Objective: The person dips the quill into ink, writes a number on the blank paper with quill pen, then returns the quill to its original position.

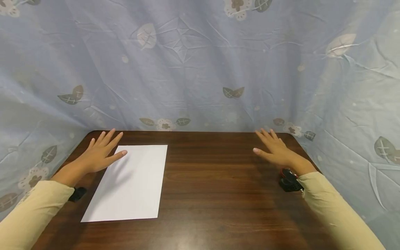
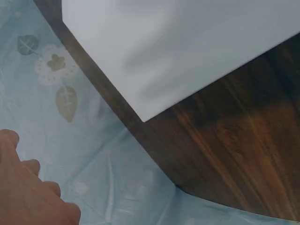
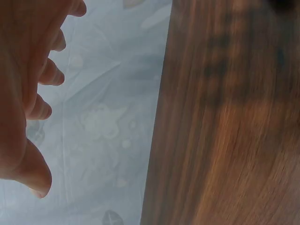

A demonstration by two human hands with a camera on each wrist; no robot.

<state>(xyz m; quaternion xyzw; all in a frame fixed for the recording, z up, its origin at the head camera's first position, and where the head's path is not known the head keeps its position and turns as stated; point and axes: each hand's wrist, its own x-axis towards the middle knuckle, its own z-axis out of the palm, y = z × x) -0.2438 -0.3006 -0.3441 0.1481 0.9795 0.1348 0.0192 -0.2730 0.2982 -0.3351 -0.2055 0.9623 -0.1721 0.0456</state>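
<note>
A white sheet of paper lies flat on the left part of the dark wooden table. Over its upper left edge hovers my left hand, fingers spread and straight, holding nothing; its shadow falls on the sheet. My right hand is held above the table's far right part, fingers extended and thumb apart, also holding nothing. In the left wrist view, one corner of the paper points toward the table edge, and part of the left hand shows at lower left. The right wrist view shows the right hand with fingers apart.
A pale blue curtain with leaf and flower prints hangs behind the table and along both sides. Dark wrist-worn devices sit under both forearms, the right one with a red part. The table's far corners are rounded.
</note>
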